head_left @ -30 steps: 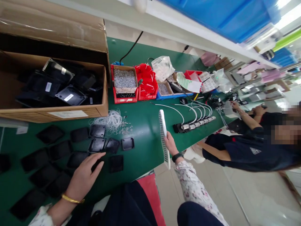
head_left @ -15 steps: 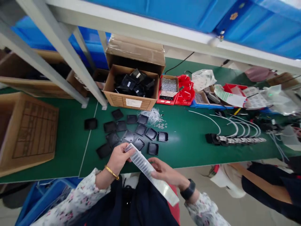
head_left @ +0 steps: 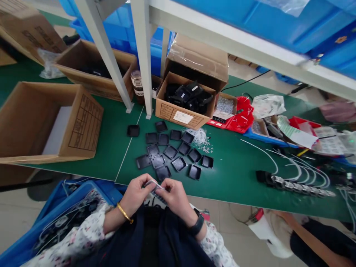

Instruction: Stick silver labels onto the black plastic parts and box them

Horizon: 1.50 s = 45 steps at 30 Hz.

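Observation:
Both hands are together at the table's front edge, with a long pale strip marked in narrow rows (head_left: 161,199) between them. My left hand (head_left: 137,193) pinches the strip's upper end between thumb and fingers. My right hand (head_left: 176,196) is closed on the strip just beside it, thumb and forefinger at the same end. Most of the strip is hidden behind the right hand. Beyond the hands, several shallow black square plastic housings (head_left: 170,152) lie spread on the green table (head_left: 230,174). One housing (head_left: 133,130) lies apart at the left.
Behind the housings stands a cardboard box (head_left: 169,113) of black parts, beside a coil of white tubing (head_left: 198,136) and red bins (head_left: 241,118). An open carton (head_left: 86,126) is at left. Metal fittings (head_left: 294,183) lie at right. Another person's arm (head_left: 314,241) shows lower right.
My right hand has moved left along the strip to its upper end, beside my left hand. The strip is now mostly hidden. The view has turned left, showing more of the open carton.

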Available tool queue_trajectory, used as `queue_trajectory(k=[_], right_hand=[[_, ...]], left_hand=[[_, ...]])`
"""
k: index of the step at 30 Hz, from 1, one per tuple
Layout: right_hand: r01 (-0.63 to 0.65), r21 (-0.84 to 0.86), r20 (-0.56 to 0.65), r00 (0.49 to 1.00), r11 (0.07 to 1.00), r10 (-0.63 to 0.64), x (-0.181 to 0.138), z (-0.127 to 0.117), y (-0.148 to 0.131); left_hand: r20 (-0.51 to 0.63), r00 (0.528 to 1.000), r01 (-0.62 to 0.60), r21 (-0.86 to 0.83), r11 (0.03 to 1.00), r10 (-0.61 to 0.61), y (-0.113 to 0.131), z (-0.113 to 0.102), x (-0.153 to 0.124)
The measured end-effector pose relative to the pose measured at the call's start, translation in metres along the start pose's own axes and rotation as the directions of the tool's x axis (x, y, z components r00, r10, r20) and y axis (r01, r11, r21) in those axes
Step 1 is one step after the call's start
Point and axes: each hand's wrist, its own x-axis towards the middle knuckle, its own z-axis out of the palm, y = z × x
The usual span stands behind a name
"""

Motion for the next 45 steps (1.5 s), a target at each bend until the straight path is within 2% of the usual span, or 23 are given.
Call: queue_trajectory(k=[3, 6, 11, 17, 21, 24, 26, 28, 31, 34, 39, 41, 43, 45], right_hand=[[0.064, -0.090, 0.025, 0.998, 0.994, -0.062, -0.006, -0.002, -0.007], [0.083, -0.106, 0.027, 0.996, 0.991, -0.081, -0.012, -0.001, -0.012], [0.076, -0.051, 0.024, 0.997, 0.996, -0.075, -0.017, 0.000, -0.012], [0.055, -0.014, 0.048, 0.997, 0.998, -0.054, -0.016, -0.002, -0.020], [-0.024, 0.110, 0.079, 0.997, 0.994, 0.016, -0.019, -0.004, -0.024], [-0.029, 0.096, 0.010, 1.000, 0.995, 0.029, -0.023, -0.006, -0.028], [0.017, 0.023, -0.047, 0.999, 1.000, -0.016, -0.026, -0.007, -0.032], [0.072, -0.052, -0.074, 0.994, 0.996, -0.075, -0.031, -0.008, -0.037], [0.148, -0.143, -0.079, 0.984, 0.978, -0.161, -0.038, -0.008, -0.043], [0.187, -0.164, -0.074, 0.977, 0.969, -0.201, -0.042, -0.008, -0.043], [0.081, 0.039, -0.026, 0.996, 0.996, -0.080, -0.040, -0.011, -0.034], [0.039, 0.063, -0.027, 0.999, 0.997, -0.038, -0.039, -0.013, -0.032], [0.048, 0.018, -0.059, 0.997, 0.999, -0.047, -0.038, -0.013, -0.032], [0.083, -0.040, -0.076, 0.993, 0.996, -0.086, -0.039, -0.013, -0.034]], left_hand=[[-0.041, 0.996, -0.085, 0.005, 0.996, 0.085, -0.004, 0.000, -0.005], [-0.025, 0.991, -0.130, -0.004, 0.992, 0.130, -0.002, -0.001, -0.009], [-0.008, 0.975, -0.220, 0.058, 0.974, 0.220, 0.005, -0.004, -0.013], [-0.070, 0.951, -0.293, 0.104, 0.951, 0.300, 0.009, -0.003, -0.020], [-0.124, 0.929, -0.339, 0.090, 0.937, 0.348, 0.016, -0.003, -0.024], [-0.076, 0.950, -0.309, -0.069, 0.949, 0.304, 0.019, -0.001, -0.026], [-0.002, 0.974, -0.221, -0.216, 0.951, 0.226, 0.017, 0.002, -0.026], [0.038, 0.988, -0.133, -0.289, 0.948, 0.150, 0.012, 0.005, -0.025], [0.019, 0.994, -0.098, -0.271, 0.957, 0.107, 0.008, 0.010, -0.026], [-0.003, 0.991, -0.133, -0.220, 0.966, 0.136, 0.011, 0.012, -0.029], [-0.036, 0.960, -0.281, -0.139, 0.950, 0.279, 0.024, 0.010, -0.034], [-0.070, 0.948, -0.316, -0.140, 0.938, 0.309, 0.023, 0.009, -0.033], [-0.079, 0.956, -0.294, -0.192, 0.936, 0.284, 0.018, 0.008, -0.031], [-0.041, 0.976, -0.216, -0.270, 0.938, 0.213, 0.013, 0.009, -0.029]])
